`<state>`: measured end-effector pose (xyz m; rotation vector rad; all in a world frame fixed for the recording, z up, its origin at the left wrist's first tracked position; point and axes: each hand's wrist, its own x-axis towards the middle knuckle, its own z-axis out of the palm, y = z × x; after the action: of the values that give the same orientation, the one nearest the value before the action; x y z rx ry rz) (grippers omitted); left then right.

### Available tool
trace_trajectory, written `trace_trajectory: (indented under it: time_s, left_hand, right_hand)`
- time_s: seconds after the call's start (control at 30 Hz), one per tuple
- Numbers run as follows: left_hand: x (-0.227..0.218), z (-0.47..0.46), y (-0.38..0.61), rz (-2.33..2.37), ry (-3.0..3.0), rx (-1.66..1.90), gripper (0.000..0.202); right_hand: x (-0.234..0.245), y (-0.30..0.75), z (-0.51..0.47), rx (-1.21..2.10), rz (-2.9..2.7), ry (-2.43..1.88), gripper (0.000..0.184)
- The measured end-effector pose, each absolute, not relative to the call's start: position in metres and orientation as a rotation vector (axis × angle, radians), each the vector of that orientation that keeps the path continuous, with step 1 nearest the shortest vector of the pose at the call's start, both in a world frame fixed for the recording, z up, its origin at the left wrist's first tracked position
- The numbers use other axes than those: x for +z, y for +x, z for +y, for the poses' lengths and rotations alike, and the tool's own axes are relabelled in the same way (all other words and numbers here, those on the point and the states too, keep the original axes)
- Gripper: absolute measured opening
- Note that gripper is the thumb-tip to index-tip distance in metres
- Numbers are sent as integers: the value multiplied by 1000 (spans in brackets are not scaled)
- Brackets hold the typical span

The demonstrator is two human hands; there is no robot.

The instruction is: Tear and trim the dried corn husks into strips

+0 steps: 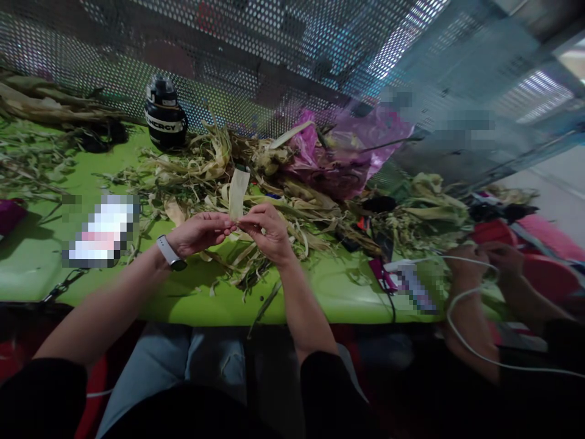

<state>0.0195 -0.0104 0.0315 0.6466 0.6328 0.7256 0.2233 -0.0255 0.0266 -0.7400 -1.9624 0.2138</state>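
Note:
Between my two hands a pale strip of corn husk stands upright, its lower end pinched by fingers on both sides. My left hand, below a watch with a light strap, closes thumb against fingers at the strip's base. From the right, my right hand pinches the same end, its fingertips nearly meeting those of the left. Exactly how the base is folded or tied is hidden by the fingers. Behind and under the hands lies a heap of dry husks and shredded plant strips.
A black bottle stands behind the husks. A pink plastic bag leans against the perforated metal panel. Phones lie left and right on the green table. At right, a co-worker's hands work near a white cable.

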Motion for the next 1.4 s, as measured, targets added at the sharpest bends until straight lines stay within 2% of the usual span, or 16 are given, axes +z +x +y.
trace_trajectory:
  time_s: [0.27,0.63,0.9,1.03,1.27,1.4]
  left_hand:
    - [32,-10,21,623,629,737,14]
    - [32,-12,22,651,624,771,11]
    - [25,-14,27,632,672,848,4]
    - [25,-18,30,649,710,871,8]
    - [21,-19,31,687,910,906,29]
    - [18,-17,31,669,940,933,31]
  right_hand:
    - [25,223,-25,239,-1947,-892,10]
    - [21,219,-23,160,-1899,-796,5]
    - [23,210,-27,189,-1817,-953,12]
    - [24,208,-29,214,-1784,-1013,13]
    - [20,208,-30,363,-1731,-1042,16]
    - [14,207,-26,518,-1637,-1018,35]
